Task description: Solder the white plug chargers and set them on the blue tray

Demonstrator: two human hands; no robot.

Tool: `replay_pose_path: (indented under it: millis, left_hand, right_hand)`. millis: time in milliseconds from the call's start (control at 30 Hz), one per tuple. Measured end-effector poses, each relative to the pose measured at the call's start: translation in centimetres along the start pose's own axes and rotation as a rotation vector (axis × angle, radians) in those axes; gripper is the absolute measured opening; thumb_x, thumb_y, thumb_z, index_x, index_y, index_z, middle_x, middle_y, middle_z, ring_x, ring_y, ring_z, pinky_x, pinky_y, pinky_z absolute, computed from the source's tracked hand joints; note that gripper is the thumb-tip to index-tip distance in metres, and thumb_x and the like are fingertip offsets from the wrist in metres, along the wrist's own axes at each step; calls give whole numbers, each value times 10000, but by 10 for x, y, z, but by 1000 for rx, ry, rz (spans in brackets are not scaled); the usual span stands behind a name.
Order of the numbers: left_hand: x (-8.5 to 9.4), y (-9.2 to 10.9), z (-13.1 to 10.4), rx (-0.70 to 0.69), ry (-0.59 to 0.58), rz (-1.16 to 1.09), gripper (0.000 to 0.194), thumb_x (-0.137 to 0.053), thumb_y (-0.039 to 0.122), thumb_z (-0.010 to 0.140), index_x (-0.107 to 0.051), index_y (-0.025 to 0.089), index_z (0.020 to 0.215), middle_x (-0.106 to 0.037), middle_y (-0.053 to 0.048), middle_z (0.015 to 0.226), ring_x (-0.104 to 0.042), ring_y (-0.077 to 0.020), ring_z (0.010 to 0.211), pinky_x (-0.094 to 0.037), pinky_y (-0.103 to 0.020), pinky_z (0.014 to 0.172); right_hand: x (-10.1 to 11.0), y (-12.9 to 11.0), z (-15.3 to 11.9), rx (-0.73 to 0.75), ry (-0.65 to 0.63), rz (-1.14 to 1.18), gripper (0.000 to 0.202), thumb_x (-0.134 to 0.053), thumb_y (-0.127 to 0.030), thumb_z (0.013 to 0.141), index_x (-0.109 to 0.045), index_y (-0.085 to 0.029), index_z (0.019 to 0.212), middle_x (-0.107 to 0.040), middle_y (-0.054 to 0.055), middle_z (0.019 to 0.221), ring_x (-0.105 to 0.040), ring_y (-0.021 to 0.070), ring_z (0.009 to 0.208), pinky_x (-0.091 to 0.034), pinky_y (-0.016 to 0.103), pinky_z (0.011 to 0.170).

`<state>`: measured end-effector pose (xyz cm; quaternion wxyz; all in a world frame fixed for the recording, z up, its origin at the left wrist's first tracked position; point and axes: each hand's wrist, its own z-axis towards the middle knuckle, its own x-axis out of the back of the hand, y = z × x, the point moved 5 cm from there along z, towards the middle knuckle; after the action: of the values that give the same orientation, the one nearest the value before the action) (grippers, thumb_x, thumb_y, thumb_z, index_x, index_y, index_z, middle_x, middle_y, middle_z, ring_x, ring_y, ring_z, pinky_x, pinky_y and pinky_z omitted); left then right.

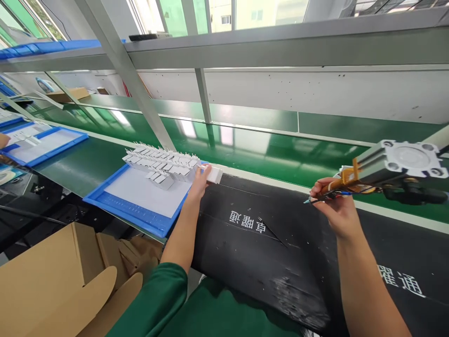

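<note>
My left hand [200, 180] is closed on a small white box-like part [214, 175], just right of the blue tray [131, 214]. Rows of similar white parts [161, 161] with thin pins on top stand on the tray's white sheet. Over the black mat [252, 252], my right hand [335, 206] is closed around a slim tool with a teal tip [307, 201]. The tool lies close to an orange bracket [349, 177] on a grey metal cylinder block [407, 161], and the hand partly hides it.
Cardboard boxes [45, 281] stand at the lower left. More blue trays [52, 145] lie farther left, where part of another person's hand [4, 140] shows. A grey metal frame [245, 51] crosses above the green conveyor surface [245, 140]. A thin black strip [273, 231] lies on the mat.
</note>
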<state>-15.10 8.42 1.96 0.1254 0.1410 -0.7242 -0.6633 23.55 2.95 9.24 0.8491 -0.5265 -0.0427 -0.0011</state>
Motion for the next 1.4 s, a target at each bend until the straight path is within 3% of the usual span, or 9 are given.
replay_pose_path:
  millis: [67, 167, 267, 367, 567, 800, 1000, 1267, 1400]
  left_hand:
    - [4, 11, -4, 31, -61, -109, 416, -512, 524, 906, -509, 221, 1192, -626, -83, 1063, -648, -212, 893, -563, -346, 699]
    - [7, 24, -18, 88, -162, -350, 455, -582, 552, 867, -534, 233, 1188, -643, -63, 1048, -649, -189, 852, -561, -308, 661]
    - [19, 26, -32, 88, -182, -366, 505, -616, 559, 841, -532, 235, 1219, -643, -61, 1042, -645, -194, 864, -550, -301, 661]
    - [49, 21, -38, -32, -64, -86, 534, -620, 515, 838, -497, 233, 1275, -631, -56, 1040, -632, -196, 886, -534, -320, 735]
    - [110, 16, -31, -311, 216, 843, 514, -635, 387, 831, -508, 182, 1284, -605, -122, 1201, -551, -303, 1154, -410, -452, 1035]
    - [115, 0, -12, -308, 292, 1278, 634, -606, 366, 863, -449, 93, 1414, -469, -242, 1347, -438, -393, 1265, -362, -496, 1072]
    - [124, -3, -18, -337, 375, 1342, 814, -706, 347, 779, -359, 190, 1499, -272, -199, 1536, -285, -415, 1400, -302, -532, 1126]
    - [154, -3, -8, -110, 575, 1189, 997, -717, 441, 760, -164, 227, 1561, -71, -192, 1621, -120, -412, 1487, -200, -580, 1178]
    - [175, -16, -8, 117, 578, 978, 1225, -730, 555, 698, 27, 129, 1562, -39, -276, 1612, -128, -441, 1486, -237, -592, 1162]
  right_hand:
    - [1, 1, 0, 1, 0, 2, 338, -776, -289, 711, -622, -301, 1012, -573, -7, 822, -571, 155, 743, -506, 298, 661]
    - [1, 3, 1, -15, 16, -3, 347, -776, -311, 701, -619, -300, 1010, -573, -7, 819, -572, 160, 739, -505, 309, 656]
    - [2, 3, 1, -30, 27, 9, 345, -782, -308, 687, -625, -290, 994, -572, -2, 815, -572, 159, 730, -501, 310, 659]
    - [5, 5, 2, -38, 30, 42, 345, -794, -261, 667, -642, -284, 976, -571, 0, 812, -569, 147, 728, -489, 290, 668]
    - [11, 12, 4, -20, 27, 64, 368, -797, -196, 623, -674, -293, 956, -578, 0, 810, -569, 143, 728, -475, 269, 655]
    - [9, 8, 3, -53, 90, 90, 403, -797, -159, 557, -682, -291, 920, -580, -5, 774, -560, 147, 719, -485, 265, 645]
    - [8, 9, 3, -101, 127, 106, 426, -799, -141, 498, -694, -287, 884, -587, -13, 754, -565, 146, 709, -488, 264, 653]
    - [8, 8, 4, -87, 116, 100, 411, -792, -141, 500, -690, -283, 872, -586, -16, 759, -562, 148, 717, -482, 269, 648]
    - [8, 8, 4, -79, 97, 83, 415, -788, -149, 522, -685, -287, 899, -580, -12, 761, -560, 155, 727, -481, 279, 651]
